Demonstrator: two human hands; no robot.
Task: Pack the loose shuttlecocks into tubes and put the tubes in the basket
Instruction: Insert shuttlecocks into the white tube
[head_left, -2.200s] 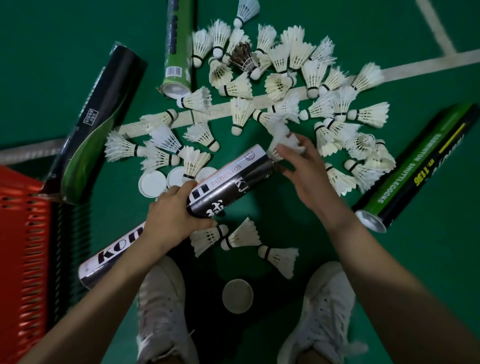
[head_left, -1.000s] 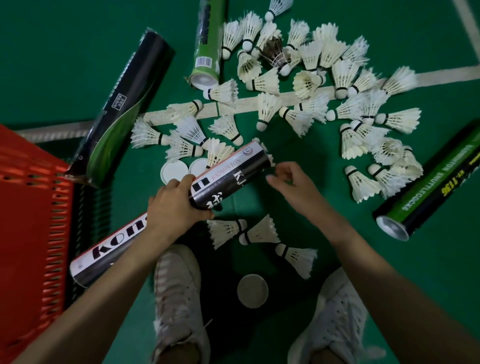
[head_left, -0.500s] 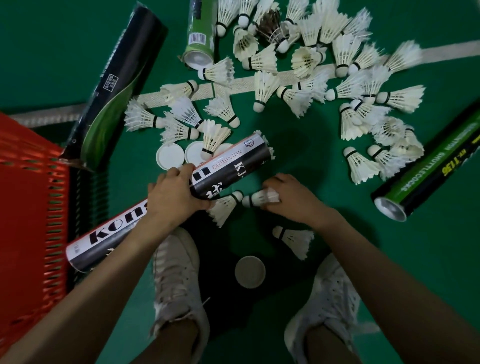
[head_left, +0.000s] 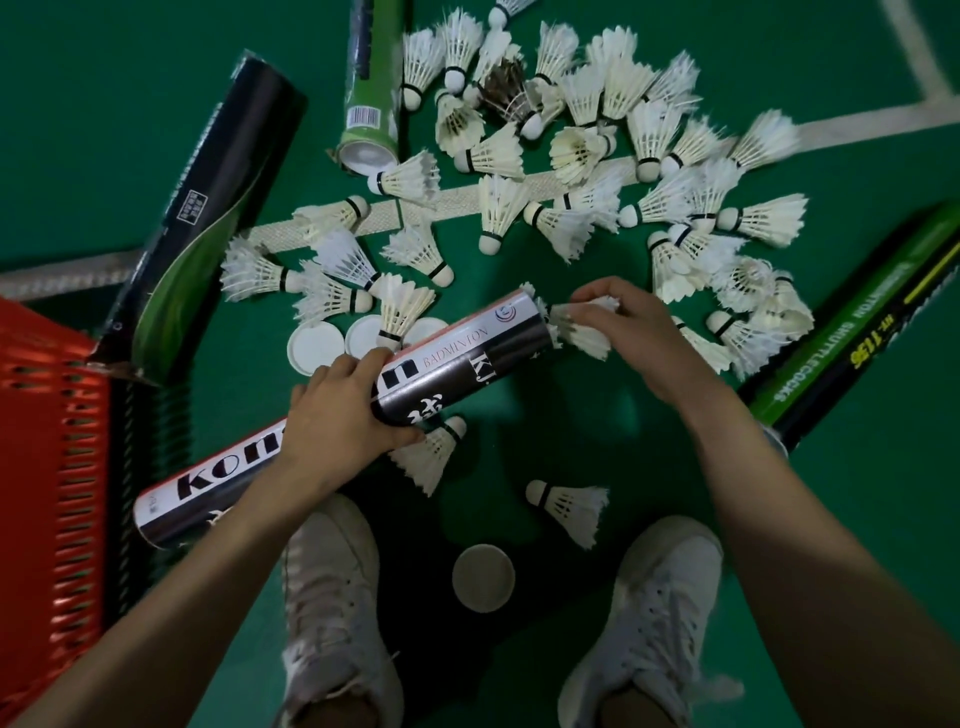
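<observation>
My left hand (head_left: 349, 415) grips a long white-and-black tube (head_left: 457, 364) around its middle, holding it slanted above the green floor. My right hand (head_left: 621, 327) holds a white shuttlecock (head_left: 582, 332) at the tube's open upper end, cork toward the mouth. Feathers of another shuttlecock stick out of that mouth. Several loose white shuttlecocks (head_left: 597, 135) lie scattered on the floor beyond the tube. Two more shuttlecocks (head_left: 569, 506) lie near my feet. The red basket (head_left: 47, 467) stands at the left edge.
A black-and-green tube (head_left: 208, 208) leans on the basket's corner. A green tube (head_left: 371, 88) lies at the top, another green-and-black tube (head_left: 852, 343) at the right. White caps (head_left: 317, 345) sit under the held tube; one cap (head_left: 483, 577) lies between my white shoes (head_left: 332, 608).
My right hand picked a shuttlecock up from the floor below the tube and carried it up to the tube's open end. My left hand kept its grip on the tube.
</observation>
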